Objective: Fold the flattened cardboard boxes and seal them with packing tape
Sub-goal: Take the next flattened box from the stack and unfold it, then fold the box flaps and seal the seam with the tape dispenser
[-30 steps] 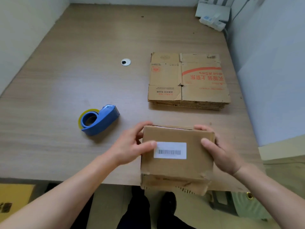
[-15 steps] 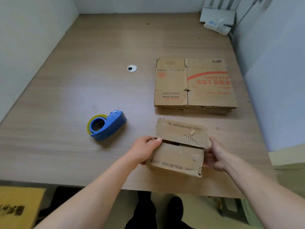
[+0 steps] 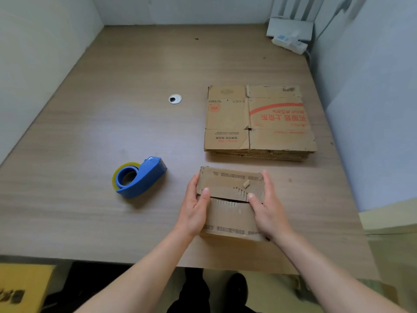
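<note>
I now have the box [image 3: 230,204] flipped and set down on the worktop [image 3: 90,132], left hand [image 3: 194,208] and right hand [image 3: 268,211] clasping its sides, thumbs pressing the flaps nearly closed. Left of the box waits the tape dispenser [image 3: 140,177] for sealing; beyond the box lies the flat stack [image 3: 259,120].

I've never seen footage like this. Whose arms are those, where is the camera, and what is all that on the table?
There is no machine here: a person wears a camera on the head, looking down at their own arms. The left hand and right hand press the flaps of a small cardboard box shut; its seam has no tape yet. On the wooden table lie a blue tape dispenser to the left and a stack of flattened boxes beyond.
</note>
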The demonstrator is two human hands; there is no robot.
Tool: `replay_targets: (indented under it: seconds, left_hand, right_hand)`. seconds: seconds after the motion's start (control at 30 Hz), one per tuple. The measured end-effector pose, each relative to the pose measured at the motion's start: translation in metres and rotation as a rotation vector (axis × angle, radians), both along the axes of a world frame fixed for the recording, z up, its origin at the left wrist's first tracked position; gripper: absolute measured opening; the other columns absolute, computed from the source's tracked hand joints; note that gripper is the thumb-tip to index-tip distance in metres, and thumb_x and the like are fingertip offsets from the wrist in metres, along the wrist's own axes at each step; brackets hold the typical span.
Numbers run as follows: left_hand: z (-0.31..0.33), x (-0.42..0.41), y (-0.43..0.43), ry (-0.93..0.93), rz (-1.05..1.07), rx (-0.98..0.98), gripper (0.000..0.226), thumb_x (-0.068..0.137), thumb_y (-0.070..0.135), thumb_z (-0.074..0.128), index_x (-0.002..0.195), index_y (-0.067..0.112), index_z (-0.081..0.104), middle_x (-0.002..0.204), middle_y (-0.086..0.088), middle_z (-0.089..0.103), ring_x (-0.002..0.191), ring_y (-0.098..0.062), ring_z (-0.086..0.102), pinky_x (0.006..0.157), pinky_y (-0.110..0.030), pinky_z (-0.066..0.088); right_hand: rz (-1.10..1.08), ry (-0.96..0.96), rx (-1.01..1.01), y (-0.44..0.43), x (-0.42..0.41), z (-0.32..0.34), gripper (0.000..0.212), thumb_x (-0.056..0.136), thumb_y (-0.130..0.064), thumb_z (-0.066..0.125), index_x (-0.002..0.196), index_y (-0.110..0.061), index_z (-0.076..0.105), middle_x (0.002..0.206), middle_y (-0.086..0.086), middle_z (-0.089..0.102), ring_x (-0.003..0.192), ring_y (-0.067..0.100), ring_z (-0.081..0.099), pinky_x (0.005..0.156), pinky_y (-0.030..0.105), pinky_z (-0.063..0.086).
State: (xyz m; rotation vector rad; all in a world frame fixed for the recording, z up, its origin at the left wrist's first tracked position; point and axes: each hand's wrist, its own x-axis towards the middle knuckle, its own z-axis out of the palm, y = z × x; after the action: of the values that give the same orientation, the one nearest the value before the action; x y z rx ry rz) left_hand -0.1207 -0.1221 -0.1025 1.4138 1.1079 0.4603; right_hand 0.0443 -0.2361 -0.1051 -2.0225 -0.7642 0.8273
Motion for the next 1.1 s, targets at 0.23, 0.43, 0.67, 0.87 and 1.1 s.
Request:
replay_targets:
  seconds: [0.23,0.43,0.67,0.87,1.1]
  left_hand:
    - [-0.003,0.0,0.015,0.057,0.143,0.079,0.056,0.097,0.018,0.055,0.147,0.032,0.035,0.141,0.011,0.051,0.124,-0.001,0.051,0.11,-0.032,0.04]
    - [-0.013,-0.002,0.04,0.177,-0.04,0.293,0.052,0.099,0.032,0.054,0.148,0.025,0.038,0.16,0.004,0.023,0.144,0.0,0.02,0.114,-0.012,0.015]
    - [-0.017,-0.001,0.042,0.11,0.004,0.374,0.034,0.097,0.019,0.056,0.131,0.021,0.052,0.157,0.017,0.021,0.141,0.007,0.021,0.11,-0.011,0.022]
    - [-0.015,-0.002,0.042,0.15,0.008,0.393,0.033,0.097,0.019,0.055,0.129,0.023,0.053,0.161,0.017,0.02,0.141,-0.002,0.032,0.101,-0.017,0.031]
    - [-0.002,-0.034,0.065,0.085,-0.052,0.491,0.028,0.095,0.031,0.052,0.12,0.02,0.06,0.158,0.007,0.028,0.144,0.002,0.02,0.112,-0.015,0.018]
  right_hand:
    - [0.027,0.061,0.061,0.035,0.009,-0.001,0.067,0.1,-0.022,0.055,0.156,-0.034,0.02,0.143,-0.028,0.031,0.129,-0.009,0.03,0.103,0.009,0.023]
    - [0.016,-0.133,-0.002,0.058,0.005,-0.004,0.064,0.098,-0.042,0.055,0.153,-0.027,0.026,0.156,-0.004,0.038,0.139,0.015,0.038,0.107,0.023,0.026]
    - [0.103,-0.389,-0.159,0.061,0.002,0.007,0.063,0.101,-0.039,0.046,0.156,-0.019,0.021,0.166,0.002,0.016,0.151,0.021,0.019,0.119,0.033,0.018]
    - [0.377,-0.745,-0.202,0.064,-0.034,0.02,0.058,0.097,-0.039,0.038,0.154,-0.029,0.032,0.166,0.003,0.017,0.153,0.027,0.013,0.119,0.053,0.017]
    - [0.305,-0.818,-0.158,0.064,-0.043,0.017,0.046,0.087,-0.04,0.07,0.127,-0.018,0.068,0.148,0.015,0.05,0.137,0.037,0.046,0.105,0.06,0.038]
